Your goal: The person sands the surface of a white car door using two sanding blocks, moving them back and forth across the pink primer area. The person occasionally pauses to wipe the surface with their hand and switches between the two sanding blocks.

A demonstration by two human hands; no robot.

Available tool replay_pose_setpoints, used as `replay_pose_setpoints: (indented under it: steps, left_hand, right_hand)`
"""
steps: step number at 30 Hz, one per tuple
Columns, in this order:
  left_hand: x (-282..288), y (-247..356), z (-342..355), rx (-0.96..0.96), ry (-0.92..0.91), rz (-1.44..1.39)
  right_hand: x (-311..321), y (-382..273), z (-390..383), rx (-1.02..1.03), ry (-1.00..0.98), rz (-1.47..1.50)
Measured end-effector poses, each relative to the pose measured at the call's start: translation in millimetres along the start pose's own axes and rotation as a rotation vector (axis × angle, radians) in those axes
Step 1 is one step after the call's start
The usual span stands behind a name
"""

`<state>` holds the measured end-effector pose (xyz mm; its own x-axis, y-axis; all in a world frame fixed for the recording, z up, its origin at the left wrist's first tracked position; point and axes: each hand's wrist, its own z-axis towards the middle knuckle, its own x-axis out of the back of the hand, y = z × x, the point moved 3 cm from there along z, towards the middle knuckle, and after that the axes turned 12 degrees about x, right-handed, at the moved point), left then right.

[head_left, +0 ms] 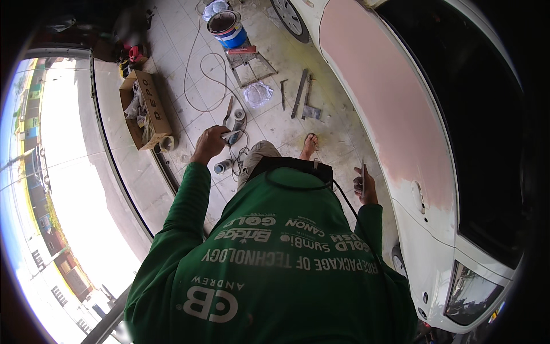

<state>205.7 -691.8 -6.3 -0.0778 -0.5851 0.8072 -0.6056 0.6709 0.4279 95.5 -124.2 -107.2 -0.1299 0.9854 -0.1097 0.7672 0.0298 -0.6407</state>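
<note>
My left hand [211, 143] is closed around a small pale, flat piece [232, 133] that looks like a spreader blade. It is held out over the tiled floor, above some tools and a cable. On the other side, my right hand [368, 186] grips a thin flat plate [363, 172], seen nearly edge-on, so its kind is unclear. That hand is beside the white car [366, 74], apart from its door panel. A large patch of pinkish filler [378, 86] covers the car's side, ending near the door handle [419, 198].
A blue bucket [230, 35] stands on a small step stool [252, 67]. Metal bars [299, 93] and a crumpled clear bag [258, 94] lie on the floor. A cardboard box [150, 109] of scraps sits by the doorway. Near my feet are a can [222, 166] and looping cable [188, 86].
</note>
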Motion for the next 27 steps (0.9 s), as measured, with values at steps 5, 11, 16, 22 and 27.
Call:
replay_pose_setpoints:
  steps: [5,11,16,22,27]
  left_hand:
    - [-53,-64,-37,0.363,-0.128,-0.118]
    - [-171,-167,-100,0.318,-0.284,0.014]
    - [-231,-211,-106,0.127,-0.298,0.136]
    - [-168,-186,-52,0.648,-0.046,-0.421]
    - [-139,-206,-30,0.662,0.074,-0.544]
  right_hand:
    - [-27,-50,32,-0.044,-0.128,-0.153]
    - [-5,-29,47,-0.295,-0.014,-0.347]
    - [-6,-36,50,-0.335,0.102,-0.569]
    - [-19,-70,112,-0.226,0.009,-0.635]
    - [-87,-125,149,-0.160,-0.059,-0.604]
